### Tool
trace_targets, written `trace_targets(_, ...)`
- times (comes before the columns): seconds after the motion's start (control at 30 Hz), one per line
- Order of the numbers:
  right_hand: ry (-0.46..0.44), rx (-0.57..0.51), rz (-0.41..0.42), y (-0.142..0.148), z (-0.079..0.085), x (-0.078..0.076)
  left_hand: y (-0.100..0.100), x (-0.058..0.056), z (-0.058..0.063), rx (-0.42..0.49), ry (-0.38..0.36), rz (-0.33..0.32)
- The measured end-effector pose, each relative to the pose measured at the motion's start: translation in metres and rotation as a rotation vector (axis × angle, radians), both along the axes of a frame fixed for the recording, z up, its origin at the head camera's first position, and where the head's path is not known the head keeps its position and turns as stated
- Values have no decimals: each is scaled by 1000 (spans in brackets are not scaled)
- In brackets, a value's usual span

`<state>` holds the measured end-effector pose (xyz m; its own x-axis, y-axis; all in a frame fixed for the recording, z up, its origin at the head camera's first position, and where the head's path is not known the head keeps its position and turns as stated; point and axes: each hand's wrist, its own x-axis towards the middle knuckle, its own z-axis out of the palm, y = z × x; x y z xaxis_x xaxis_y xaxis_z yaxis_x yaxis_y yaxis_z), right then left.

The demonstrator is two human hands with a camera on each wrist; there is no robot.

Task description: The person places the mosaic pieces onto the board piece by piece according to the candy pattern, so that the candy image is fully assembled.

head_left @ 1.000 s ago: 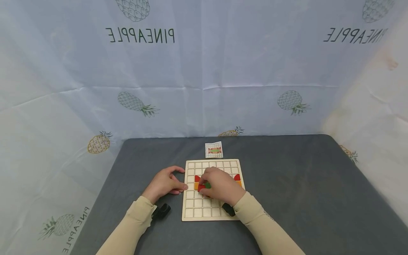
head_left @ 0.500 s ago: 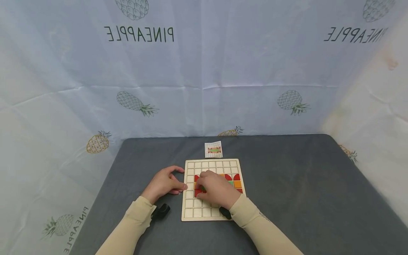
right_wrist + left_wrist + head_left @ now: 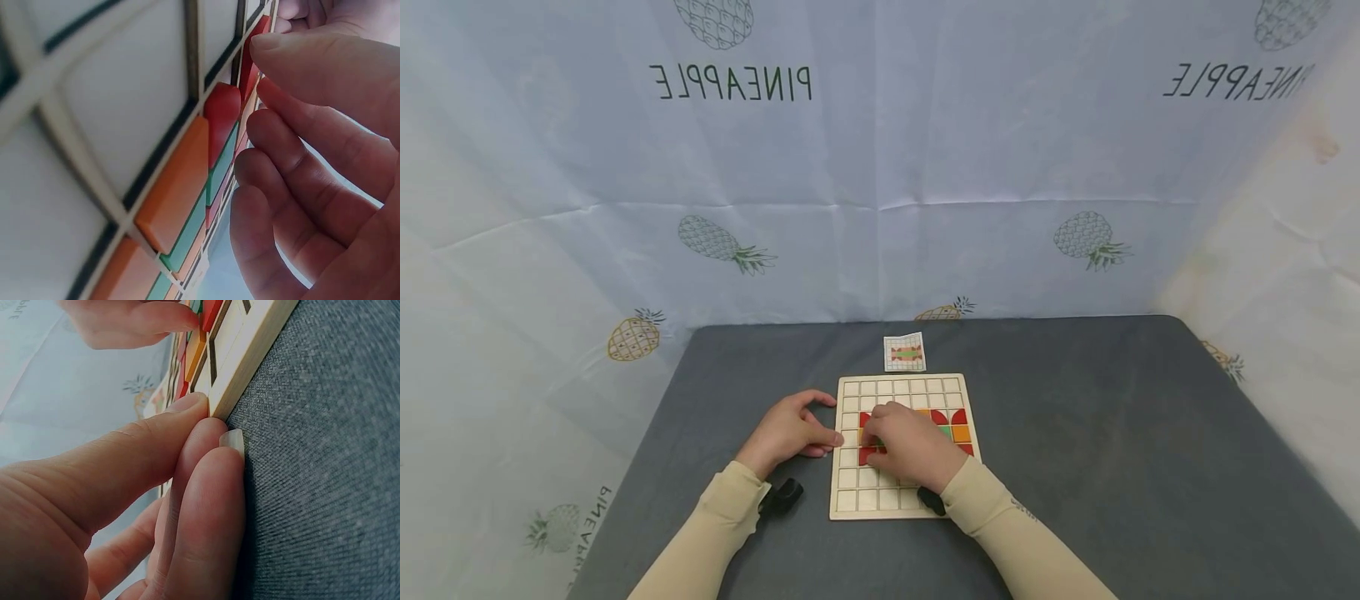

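A square wooden board [image 3: 867, 500] with a grid of cells lies on the table. Red, orange and green tiles fill a band across it; the orange tile [image 3: 961, 433] at the right is plain to see. My left hand [image 3: 786, 435] holds the board's left edge, its thumb on the rim [image 3: 250, 372] and fingers against the side. Over the left part of the band is my right hand [image 3: 917, 446]. Its thumb touches a red tile [image 3: 250, 65] set in the grid, and the other fingers are loosely bent. This hand hides several tiles in the head view.
Behind the board lies a small card [image 3: 905, 353] printed with a coloured grid pattern. The dark grey table [image 3: 1075, 450] extends to both sides. A white cloth [image 3: 880, 158] with pineapple prints hangs behind. Black wrist devices [image 3: 782, 497] sit under both wrists.
My right hand sets a red tile it held into the lower left of the band, and shifts slightly left and down. My left hand stays at the board's edge.
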<state>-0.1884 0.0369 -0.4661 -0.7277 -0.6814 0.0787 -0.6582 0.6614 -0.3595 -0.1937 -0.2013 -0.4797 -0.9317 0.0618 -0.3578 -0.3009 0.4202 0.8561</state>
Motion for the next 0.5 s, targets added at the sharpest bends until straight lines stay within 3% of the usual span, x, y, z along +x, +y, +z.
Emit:
trace_targets(0.27,2,-19,-6,3,0,-2,1,0,0,-6,-1,0)
trace_targets(0.5,39,-80,-96,32,8,-6,1,-1,0,-8,-4,-14)
